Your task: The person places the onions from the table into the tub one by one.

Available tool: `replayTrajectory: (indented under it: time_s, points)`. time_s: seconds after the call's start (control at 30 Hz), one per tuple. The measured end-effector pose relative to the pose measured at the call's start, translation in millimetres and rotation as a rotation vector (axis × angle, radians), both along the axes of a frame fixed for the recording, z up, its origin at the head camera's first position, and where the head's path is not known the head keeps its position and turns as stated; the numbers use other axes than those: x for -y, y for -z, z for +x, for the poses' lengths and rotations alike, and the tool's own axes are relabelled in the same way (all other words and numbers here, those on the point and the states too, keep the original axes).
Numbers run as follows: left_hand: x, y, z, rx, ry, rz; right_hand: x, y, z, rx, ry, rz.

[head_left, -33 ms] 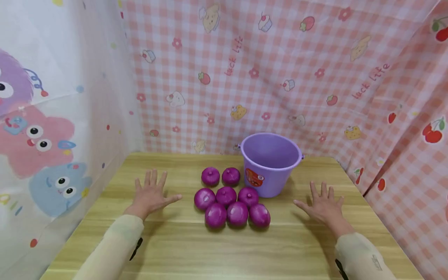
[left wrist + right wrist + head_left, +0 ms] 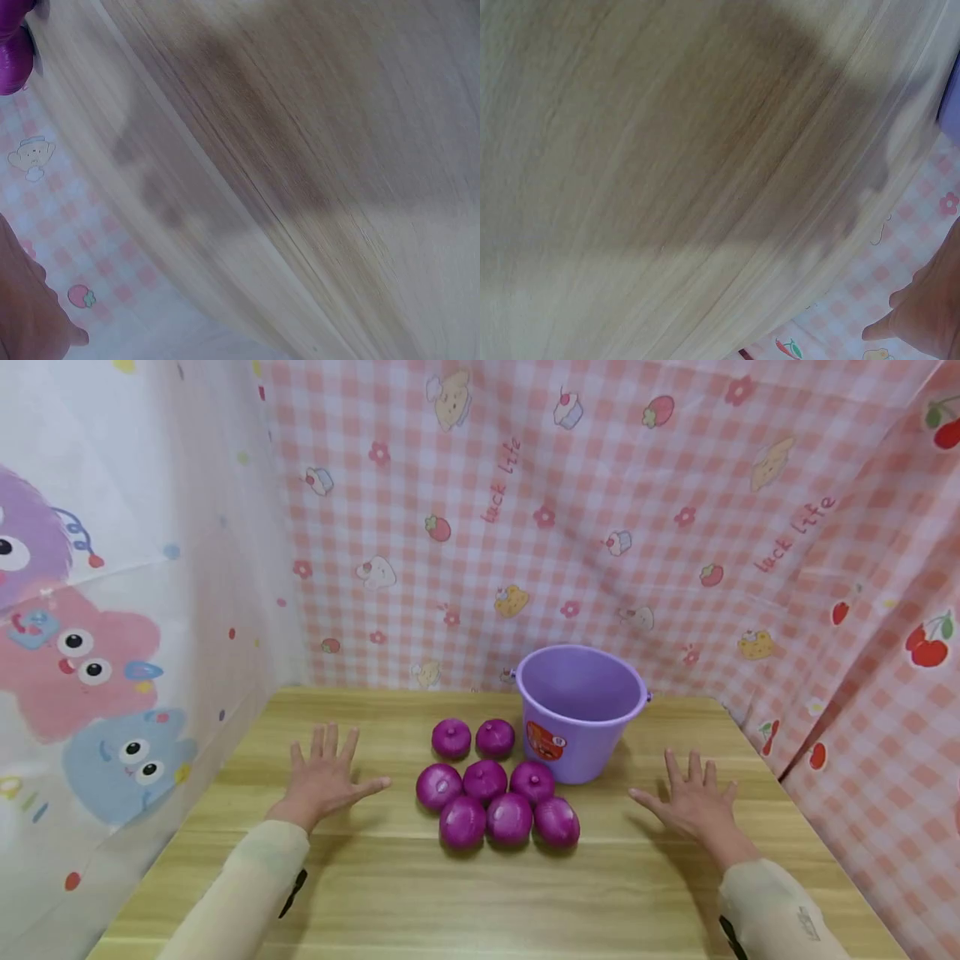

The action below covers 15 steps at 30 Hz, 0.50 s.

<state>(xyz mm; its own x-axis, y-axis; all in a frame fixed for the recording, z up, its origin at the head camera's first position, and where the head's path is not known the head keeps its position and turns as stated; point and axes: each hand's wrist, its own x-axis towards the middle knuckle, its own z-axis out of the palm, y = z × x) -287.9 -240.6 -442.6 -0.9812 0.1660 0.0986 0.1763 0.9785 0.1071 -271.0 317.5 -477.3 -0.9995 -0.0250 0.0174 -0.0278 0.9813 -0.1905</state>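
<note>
Several purple onions (image 2: 509, 818) are grouped at the middle of the table, with two at the back and the others in two rows before them. Right behind the group stands a purple bucket (image 2: 573, 739), upright, with a red label on its side. My left hand (image 2: 322, 781), fingers spread straight, is over the table to the left of the onions and holds nothing. Out to the right of the bucket, my right hand (image 2: 693, 806) is likewise spread and holds nothing. Each wrist view shows part of its hand at a lower corner, above a shadow on the wood.
The wooden table (image 2: 450, 902) ends at a pink checked cloth (image 2: 480, 527) hanging behind it. A white cloth with cartoon figures (image 2: 82, 660) hangs along the left, and more checked cloth hangs on the right.
</note>
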Motion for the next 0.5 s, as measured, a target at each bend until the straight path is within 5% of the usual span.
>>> replayTrajectory:
  time_s: [0.5]
  points:
    - [-1.0,2.1,1.3,-0.015,0.001,0.013,4.6,-6.3,-1.2,-0.074,-0.001,-0.035]
